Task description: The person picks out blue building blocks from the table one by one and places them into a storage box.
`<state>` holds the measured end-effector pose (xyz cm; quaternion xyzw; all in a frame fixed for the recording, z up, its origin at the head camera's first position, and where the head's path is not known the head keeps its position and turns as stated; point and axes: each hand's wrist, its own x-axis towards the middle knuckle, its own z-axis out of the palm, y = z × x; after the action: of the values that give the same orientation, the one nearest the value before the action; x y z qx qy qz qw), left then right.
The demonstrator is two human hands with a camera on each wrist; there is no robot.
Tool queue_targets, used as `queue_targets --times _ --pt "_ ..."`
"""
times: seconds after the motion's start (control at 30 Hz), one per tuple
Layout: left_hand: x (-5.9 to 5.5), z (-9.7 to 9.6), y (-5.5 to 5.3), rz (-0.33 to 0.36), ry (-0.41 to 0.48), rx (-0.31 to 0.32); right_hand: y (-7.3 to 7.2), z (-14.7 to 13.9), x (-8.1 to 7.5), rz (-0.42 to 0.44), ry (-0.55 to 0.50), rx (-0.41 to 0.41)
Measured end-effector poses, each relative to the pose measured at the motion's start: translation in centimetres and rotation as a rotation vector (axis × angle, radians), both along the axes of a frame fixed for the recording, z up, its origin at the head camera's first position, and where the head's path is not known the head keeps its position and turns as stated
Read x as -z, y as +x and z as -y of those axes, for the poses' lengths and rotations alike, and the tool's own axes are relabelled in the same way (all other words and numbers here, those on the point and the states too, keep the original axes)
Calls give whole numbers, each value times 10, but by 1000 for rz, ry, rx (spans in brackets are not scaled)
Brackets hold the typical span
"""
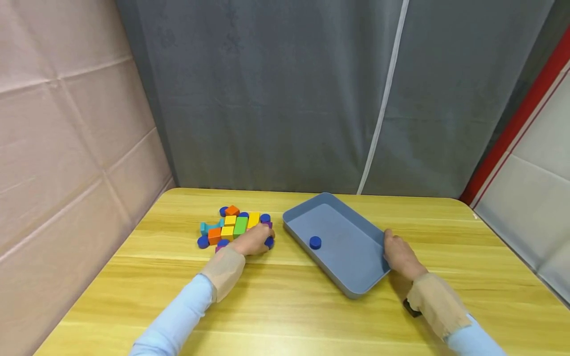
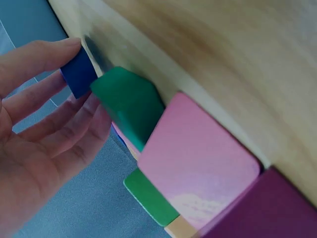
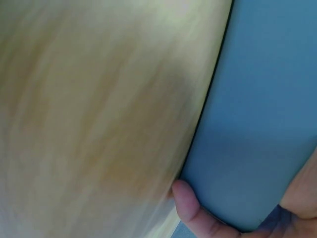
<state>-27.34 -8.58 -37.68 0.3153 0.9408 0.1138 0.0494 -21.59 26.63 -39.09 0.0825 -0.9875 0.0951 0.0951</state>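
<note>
My left hand (image 1: 253,241) pinches a blue round block (image 2: 79,72) between thumb and fingers at the right side of a cluster of coloured blocks. Close by in the left wrist view are a dark green block (image 2: 126,101), a pink block (image 2: 200,158) and a purple block (image 2: 272,208). To the right, a grey-blue tray (image 1: 356,282) lies at an angle on the table. Another blue round block (image 1: 315,242) rests inside it, near its left wall. My right hand (image 1: 402,256) grips the tray's right end, thumb and fingers at its wall.
Orange (image 1: 214,236), yellow (image 1: 227,233) and green blocks (image 1: 240,226) sit close together with a light-blue arched block (image 1: 212,227) on the wooden table (image 1: 285,316). A grey curtain (image 1: 276,99) hangs behind; a pale panel (image 1: 67,173) stands at the left.
</note>
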Motion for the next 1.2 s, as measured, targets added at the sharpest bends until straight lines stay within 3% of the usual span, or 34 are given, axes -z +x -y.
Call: queue_targets --times 0.3,0.67,1.0,1.2 --pt "0 4 -1 -7 31 10 1 0 2 21 -4 15" --pt "-11 7 -1 -23 113 -10 -1 1 1 23 -12 20" --pt "-20 -5 -2 -63 181 -53 -2 0 1 15 4 20" --pt "-26 -14 -1 -118 195 -12 -2 -1 1 8 3 18"
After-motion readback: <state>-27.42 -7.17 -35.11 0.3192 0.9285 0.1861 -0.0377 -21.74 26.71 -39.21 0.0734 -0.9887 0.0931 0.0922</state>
